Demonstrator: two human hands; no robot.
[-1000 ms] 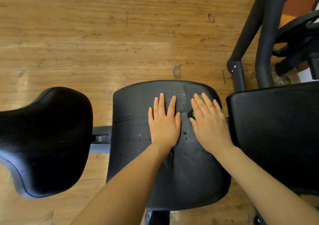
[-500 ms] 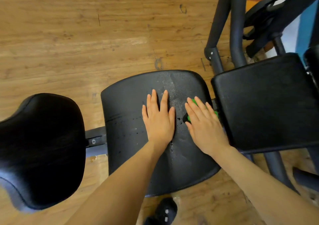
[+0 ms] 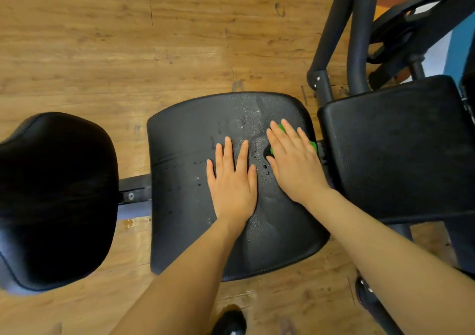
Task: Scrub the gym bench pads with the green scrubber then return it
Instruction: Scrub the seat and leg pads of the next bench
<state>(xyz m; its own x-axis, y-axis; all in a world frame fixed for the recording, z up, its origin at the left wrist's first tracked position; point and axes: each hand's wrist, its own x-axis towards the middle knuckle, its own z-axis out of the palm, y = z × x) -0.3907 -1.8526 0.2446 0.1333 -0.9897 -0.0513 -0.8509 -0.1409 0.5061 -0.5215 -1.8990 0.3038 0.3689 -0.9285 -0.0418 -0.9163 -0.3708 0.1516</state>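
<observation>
Legible markings — none found.
No text, label, brand, number or sign can be read on any surface in the head view — pads, frame and floor included.

We see a pebbled, leather-like black middle pad (image 3: 195, 134), beaded wet near its centre. The left pad (image 3: 54, 193) looks smoother, faintly glossy. The frame tubes (image 3: 331, 26) are matt dark metal; the floor (image 3: 102, 39) is scuffed wood-grain.
</observation>
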